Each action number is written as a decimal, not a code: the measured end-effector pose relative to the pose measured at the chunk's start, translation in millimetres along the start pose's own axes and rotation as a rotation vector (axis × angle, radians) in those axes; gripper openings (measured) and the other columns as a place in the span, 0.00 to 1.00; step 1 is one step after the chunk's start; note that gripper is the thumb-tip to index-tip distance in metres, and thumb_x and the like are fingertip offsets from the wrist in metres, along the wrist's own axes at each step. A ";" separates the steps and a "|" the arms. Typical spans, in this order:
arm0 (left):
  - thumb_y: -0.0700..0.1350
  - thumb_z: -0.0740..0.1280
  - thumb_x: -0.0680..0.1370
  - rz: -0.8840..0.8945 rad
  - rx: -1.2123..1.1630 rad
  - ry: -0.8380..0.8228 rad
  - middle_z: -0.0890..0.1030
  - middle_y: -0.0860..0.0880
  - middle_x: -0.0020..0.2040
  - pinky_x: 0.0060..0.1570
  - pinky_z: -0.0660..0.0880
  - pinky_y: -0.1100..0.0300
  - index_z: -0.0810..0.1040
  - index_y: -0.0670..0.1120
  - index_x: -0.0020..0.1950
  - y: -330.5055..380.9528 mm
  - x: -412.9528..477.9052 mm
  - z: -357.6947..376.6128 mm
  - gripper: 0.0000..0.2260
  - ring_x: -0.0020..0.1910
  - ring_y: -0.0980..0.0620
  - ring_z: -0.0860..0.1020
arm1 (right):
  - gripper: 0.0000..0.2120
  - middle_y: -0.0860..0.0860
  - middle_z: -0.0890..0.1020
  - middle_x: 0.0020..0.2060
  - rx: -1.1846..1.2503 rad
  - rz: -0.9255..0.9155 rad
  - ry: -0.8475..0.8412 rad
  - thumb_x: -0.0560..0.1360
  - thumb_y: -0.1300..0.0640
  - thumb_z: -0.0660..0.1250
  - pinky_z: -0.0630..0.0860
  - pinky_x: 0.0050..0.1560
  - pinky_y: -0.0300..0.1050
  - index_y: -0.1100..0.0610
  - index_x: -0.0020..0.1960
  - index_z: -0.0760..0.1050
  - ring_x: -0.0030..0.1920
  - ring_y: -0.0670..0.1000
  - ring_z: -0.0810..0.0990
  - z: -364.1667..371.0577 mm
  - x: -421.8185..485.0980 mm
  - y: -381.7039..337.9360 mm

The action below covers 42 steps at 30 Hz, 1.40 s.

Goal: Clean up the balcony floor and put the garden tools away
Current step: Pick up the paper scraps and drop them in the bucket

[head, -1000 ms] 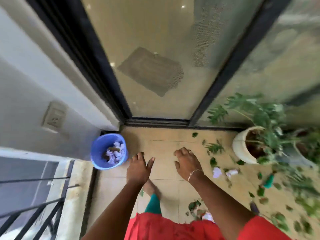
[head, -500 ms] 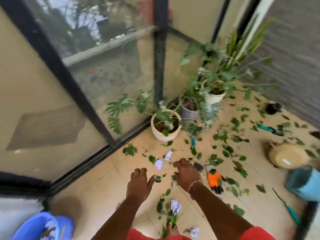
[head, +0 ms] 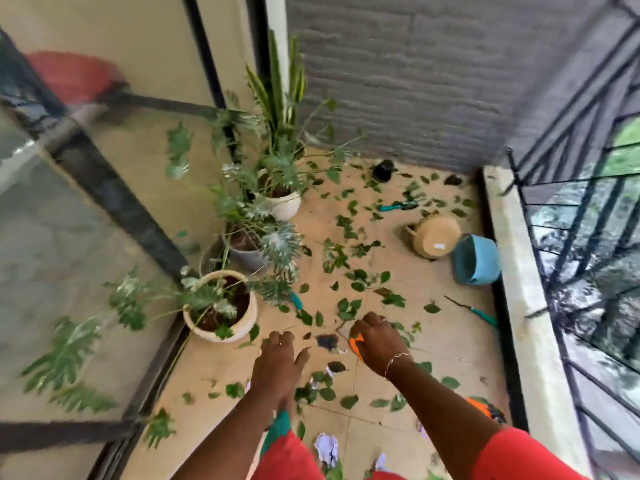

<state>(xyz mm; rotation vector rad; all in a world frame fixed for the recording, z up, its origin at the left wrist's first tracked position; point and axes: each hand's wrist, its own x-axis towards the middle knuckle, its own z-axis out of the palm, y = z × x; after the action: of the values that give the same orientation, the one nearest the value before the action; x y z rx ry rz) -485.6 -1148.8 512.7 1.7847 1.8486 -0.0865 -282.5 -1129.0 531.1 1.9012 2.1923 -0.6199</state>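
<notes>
The left grip (head: 278, 365) hangs released, fingers spread above the tiled floor (head: 450, 341). The right grip (head: 379, 341) curls over an orange glove (head: 356, 342); whether it grasps the glove cannot be told. Green leaves (head: 349, 306) litter the floor, teal-handled pruners (head: 398, 205) lie near the grey wall (head: 415, 81), and a blue bucket (head: 476, 259) lies tipped beside the kerb (head: 519, 289).

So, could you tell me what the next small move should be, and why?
Probably lower the right hand onto the orange glove showing just beneath it and grip it; whether they touch is unclear. It is the nearest garden item, and the left hand hovers open.
</notes>
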 end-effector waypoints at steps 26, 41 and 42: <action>0.56 0.55 0.81 0.540 0.271 -0.262 0.66 0.45 0.68 0.60 0.68 0.53 0.66 0.47 0.70 129.6 282.4 -122.3 0.21 0.66 0.46 0.66 | 0.16 0.57 0.70 0.61 0.502 0.734 0.164 0.77 0.54 0.61 0.71 0.58 0.48 0.56 0.64 0.70 0.61 0.60 0.72 -74.8 138.0 89.5; 0.58 0.54 0.80 1.035 0.629 -0.496 0.69 0.44 0.66 0.61 0.66 0.55 0.67 0.46 0.68 422.0 402.0 -56.7 0.22 0.65 0.45 0.67 | 0.18 0.57 0.70 0.62 0.812 1.185 0.097 0.77 0.51 0.62 0.69 0.58 0.47 0.55 0.64 0.69 0.62 0.60 0.71 -76.0 151.6 292.9; 0.58 0.54 0.80 1.091 0.637 -0.508 0.69 0.45 0.66 0.60 0.67 0.55 0.68 0.46 0.68 442.4 407.2 -54.1 0.22 0.64 0.46 0.68 | 0.17 0.57 0.70 0.62 0.832 1.219 0.099 0.77 0.51 0.62 0.69 0.59 0.47 0.55 0.64 0.70 0.62 0.60 0.71 -80.8 147.7 306.4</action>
<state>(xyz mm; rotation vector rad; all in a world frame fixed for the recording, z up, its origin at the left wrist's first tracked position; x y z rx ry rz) -70.9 -710.3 528.7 2.6284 0.3485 -0.6779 2.4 -931.7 485.7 3.0889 0.3825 -1.1903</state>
